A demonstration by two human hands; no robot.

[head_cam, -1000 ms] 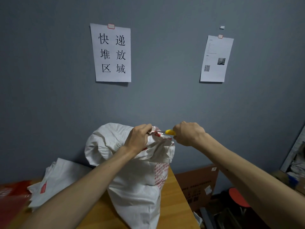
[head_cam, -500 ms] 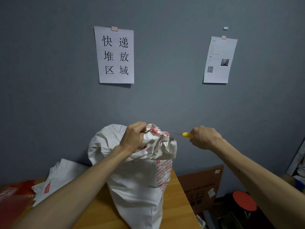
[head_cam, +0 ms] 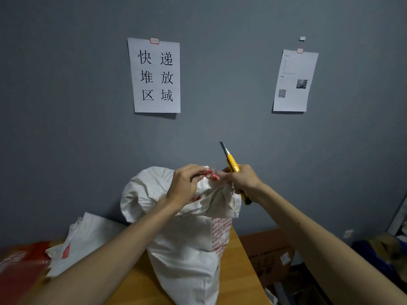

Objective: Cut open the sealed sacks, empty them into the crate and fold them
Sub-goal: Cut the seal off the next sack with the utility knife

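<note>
Far left on tabletop (head_cam: 239, 267): flattened sacks (head_cam: 88, 236), apparently emptied, loosely piled. Centre: upright sack (head_cam: 187, 249), bulging, neck bunched, judged not yet emptied. Left hand (head_cam: 184, 186): fingers (head_cam: 195, 170) curled round neck. Right hand (head_cam: 243, 179): clenched on knife (head_cam: 233, 165), blade up, clear of sack. Tabletop edge just right; crate unseen; open room above.

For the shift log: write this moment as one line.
sack: upright on table | left hand: grips sack top | right hand: holds yellow knife, blade pointing up

Wooden table (head_cam: 239, 258) — upright white sack (head_cam: 187, 249), flat white sacks (head_cam: 88, 236), red bag (head_cam: 19, 267).
</note>
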